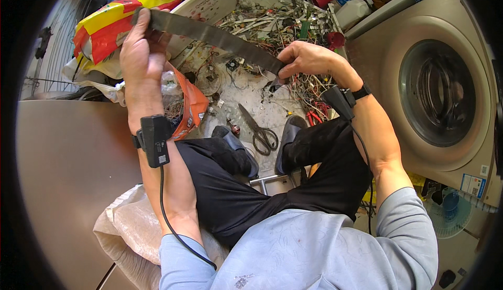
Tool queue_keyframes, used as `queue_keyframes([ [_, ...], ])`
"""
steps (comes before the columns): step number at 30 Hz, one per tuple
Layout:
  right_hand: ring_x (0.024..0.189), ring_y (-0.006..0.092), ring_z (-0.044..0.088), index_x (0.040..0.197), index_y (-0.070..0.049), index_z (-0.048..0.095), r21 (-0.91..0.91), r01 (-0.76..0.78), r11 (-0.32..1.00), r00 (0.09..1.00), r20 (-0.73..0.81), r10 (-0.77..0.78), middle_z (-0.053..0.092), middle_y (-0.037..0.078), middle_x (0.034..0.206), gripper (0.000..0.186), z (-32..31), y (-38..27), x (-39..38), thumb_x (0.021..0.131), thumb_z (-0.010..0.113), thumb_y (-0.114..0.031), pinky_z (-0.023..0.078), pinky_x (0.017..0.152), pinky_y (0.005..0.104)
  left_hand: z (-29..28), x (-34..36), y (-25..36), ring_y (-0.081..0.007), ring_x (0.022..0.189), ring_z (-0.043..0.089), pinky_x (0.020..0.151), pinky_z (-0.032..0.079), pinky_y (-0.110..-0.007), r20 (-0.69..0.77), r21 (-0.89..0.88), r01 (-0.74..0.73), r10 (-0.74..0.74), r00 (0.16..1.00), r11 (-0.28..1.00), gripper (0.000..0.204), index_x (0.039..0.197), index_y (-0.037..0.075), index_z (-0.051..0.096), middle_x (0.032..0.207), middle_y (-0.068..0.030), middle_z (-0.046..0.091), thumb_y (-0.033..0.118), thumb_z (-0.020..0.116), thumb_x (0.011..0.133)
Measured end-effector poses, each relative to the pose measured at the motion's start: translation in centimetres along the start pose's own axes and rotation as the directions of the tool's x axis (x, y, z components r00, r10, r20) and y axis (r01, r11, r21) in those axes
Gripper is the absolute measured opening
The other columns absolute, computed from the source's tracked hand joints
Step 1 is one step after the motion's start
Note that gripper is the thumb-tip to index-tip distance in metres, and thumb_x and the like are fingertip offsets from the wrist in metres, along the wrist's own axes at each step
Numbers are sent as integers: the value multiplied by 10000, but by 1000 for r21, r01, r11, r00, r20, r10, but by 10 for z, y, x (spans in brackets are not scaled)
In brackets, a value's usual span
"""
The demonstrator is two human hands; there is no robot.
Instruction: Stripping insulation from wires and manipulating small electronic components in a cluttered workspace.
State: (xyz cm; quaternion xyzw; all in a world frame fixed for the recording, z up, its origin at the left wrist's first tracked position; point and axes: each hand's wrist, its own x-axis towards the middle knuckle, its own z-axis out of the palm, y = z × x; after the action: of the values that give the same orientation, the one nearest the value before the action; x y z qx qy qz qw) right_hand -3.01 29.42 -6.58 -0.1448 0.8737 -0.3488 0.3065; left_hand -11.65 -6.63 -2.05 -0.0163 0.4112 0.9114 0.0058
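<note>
A long, flat, dark-grey strip (220, 38), perhaps ribbon cable, is stretched between my hands above the floor. My left hand (145, 54) is raised higher and pinches the strip's upper left end between thumb and fingers. The lower right end is gripped by my right hand (306, 59), its thumb and fingers closed on it. Under the strip, tangled wires and scraps (257, 23) cover the floor. Scissors with dark handles (259, 133) lie between my feet, blades pointing away from me. An orange bag (191, 104) with wires in it stands below my left hand.
A washing machine (377, 49) with a round door stands at the right. To the left are a smooth beige panel (73, 175) and a red and yellow bag (112, 20). A white bin (209, 2) stands behind the strip. Red-handled pliers (314, 118) lie near my right foot.
</note>
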Motion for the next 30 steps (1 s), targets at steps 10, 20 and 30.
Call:
queue_keyframes([
  [10,680,86,501,845,-5,681,105,-118,987,992,48,113,555,-3,672,173,7,20,-17,827,795,-133,441,632,349,-71,24,43,-272,1029,719,992,561,-480,-193,-146,-58,29,981,988,190,1159,86,675,1074,-79,746,155,717,988],
  [20,726,164,646,1013,-47,753,-109,-227,968,969,74,236,700,62,782,235,-5,51,-32,833,799,-191,502,640,356,-75,19,57,-242,1033,702,987,532,-435,-425,30,-174,170,889,984,220,1174,62,681,1094,-92,748,229,669,1030],
  [30,902,213,697,1139,-20,746,-6,-170,985,971,-169,167,746,107,950,311,0,89,-32,888,748,-203,558,824,383,-63,28,48,-244,1032,697,982,529,-427,-459,16,-195,181,870,981,207,1166,54,679,1083,-95,746,217,623,1052],
])
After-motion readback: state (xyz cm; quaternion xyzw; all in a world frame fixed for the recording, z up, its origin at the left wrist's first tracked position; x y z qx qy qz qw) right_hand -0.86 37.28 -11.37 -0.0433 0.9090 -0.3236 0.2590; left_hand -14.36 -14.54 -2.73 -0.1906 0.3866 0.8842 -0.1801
